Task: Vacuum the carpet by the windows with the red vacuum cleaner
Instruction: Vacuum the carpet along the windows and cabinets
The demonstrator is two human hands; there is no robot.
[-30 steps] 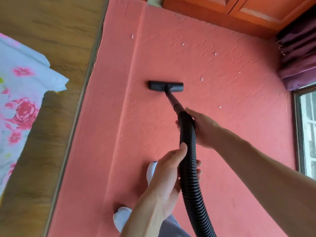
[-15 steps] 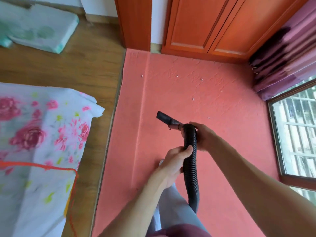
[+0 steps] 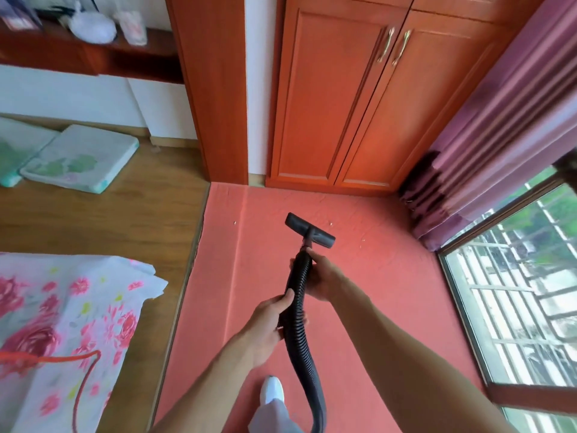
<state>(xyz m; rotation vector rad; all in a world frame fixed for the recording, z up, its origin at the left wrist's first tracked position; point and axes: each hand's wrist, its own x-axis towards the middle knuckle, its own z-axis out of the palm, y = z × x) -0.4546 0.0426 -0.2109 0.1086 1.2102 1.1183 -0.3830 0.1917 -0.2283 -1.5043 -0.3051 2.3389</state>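
Head view.

Carpet (image 3: pixel 390 292): salmon-red, creased in long ridges. Taken as landmark for every entry below.

Floor nozzle (image 3: pixel 310 230): black, T-shaped, on a short tube at the hose end. Sat over the carpet's far middle, skewed to its edges. Could not be told whether touching the pile or just above it.

Vacuum hose (image 3: pixel 298 304): black, ribbed. Rose over the carpet's near middle, curved between the two hands.

Right hand (image 3: pixel 321 276): fingers curled round the hose's upper end, just behind the nozzle, above the carpet's centre.

Left hand (image 3: pixel 268 326): wrapped round the hose lower down, thumb laid on top, above the carpet's near middle.

White shoe (image 3: pixel 272 389): planted on the carpet's near part.

Pale scraps (image 3: pixel 234 223): small, scattered over the carpet's far part.

Wardrobe doors (image 3: pixel 327 104): orange-brown wood, two metal handles. Stood along the carpet's far edge.

Purple curtain (image 3: pixel 499 135): hung at the carpet's far right corner.

Window (image 3: pixel 515 292): barred outside. Ran along the carpet's right edge.

Wood floor (image 3: pixel 109 220): bordered the carpet's left edge.

Floral sheet (image 3: pixel 62 323): white with pink roses, red cord (image 3: pixel 68 357) across it. Lay left of the carpet's near part.

Two cushions (image 3: pixel 81 157): pale, green-printed. Lay well left of the carpet's far corner.
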